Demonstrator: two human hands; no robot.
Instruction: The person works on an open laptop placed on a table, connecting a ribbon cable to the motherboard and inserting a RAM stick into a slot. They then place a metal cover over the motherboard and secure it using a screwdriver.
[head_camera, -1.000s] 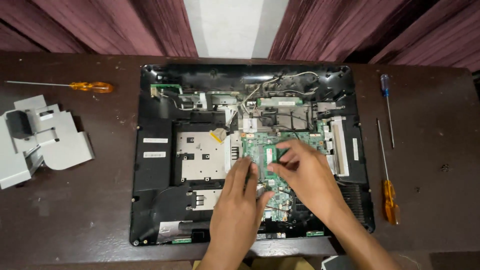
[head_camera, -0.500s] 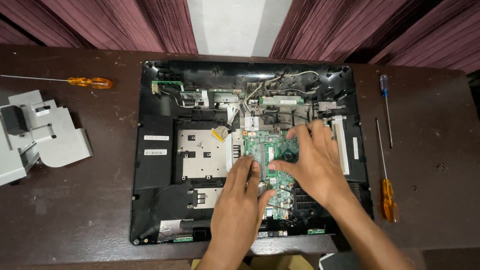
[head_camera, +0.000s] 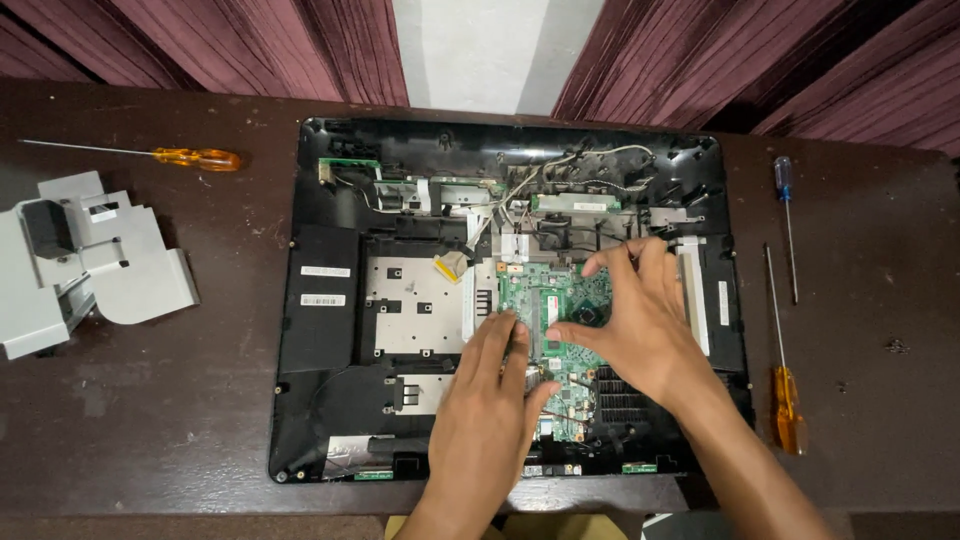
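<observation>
We see the opened computer case (head_camera: 320, 330) lying in the middle of the table (head_camera: 140, 420), with the circuit board (head_camera: 545, 300) inside it, right of the metal plate (head_camera: 415, 310). Our left hand (head_camera: 490, 420) and right hand (head_camera: 645, 320) rest on the board. Left of the case lie a bracket (head_camera: 90, 265) and one screwdriver (head_camera: 160, 155); right of it, two screwdrivers (head_camera: 785, 350).

screwdrivers (head_camera: 160, 155): 3 | hands (head_camera: 485, 430): 2 | opened computer chassis (head_camera: 310, 330): 1 | grey bracket (head_camera: 90, 260): 1
</observation>
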